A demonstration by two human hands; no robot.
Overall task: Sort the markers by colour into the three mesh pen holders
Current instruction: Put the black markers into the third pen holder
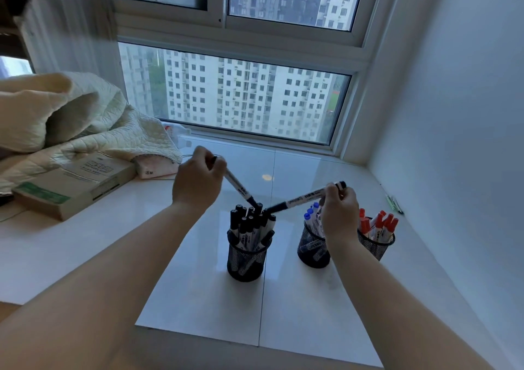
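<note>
Head view, and both forearms stretch out over the white tabletop (297,307). Nearest stands the left pen holder (246,259), crammed with black markers (249,225). Right of it, a shade farther, sits the middle holder (312,249) with blue markers (310,215), and rightmost the third holder (377,243) with red markers (380,223). Left hand (197,181), fingers curled round a black marker (236,185), cap end angled down onto the black bunch. Right hand (338,213), raised in front of the blue holder, pinches another black marker (304,198) by its tail, cap pointing left toward the same bunch. Far left lie a cardboard box (73,183) and a quilted blanket (93,120); beyond, a window (241,100).
</note>
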